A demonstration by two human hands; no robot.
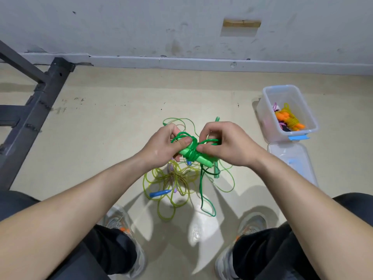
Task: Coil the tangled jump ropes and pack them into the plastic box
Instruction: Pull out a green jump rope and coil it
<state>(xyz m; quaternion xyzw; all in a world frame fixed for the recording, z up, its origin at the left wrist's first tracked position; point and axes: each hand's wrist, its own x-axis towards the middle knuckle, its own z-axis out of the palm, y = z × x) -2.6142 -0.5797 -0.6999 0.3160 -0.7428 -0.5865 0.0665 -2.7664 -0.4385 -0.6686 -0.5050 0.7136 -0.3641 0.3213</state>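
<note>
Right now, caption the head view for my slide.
Left hand and right hand grip the half-coiled green jump rope above tangled ropes; plastic box open nearby.

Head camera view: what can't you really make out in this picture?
- green rope: head view; left hand and right hand cover the handle ends, so the wrap is unclear.
- floor tangle: head view; hands hide its top and strands overlap, so the rope count is unclear.
- plastic box: head view; contents small, lower layers buried under orange handles.
- lid: right forearm covers one corner.
</note>
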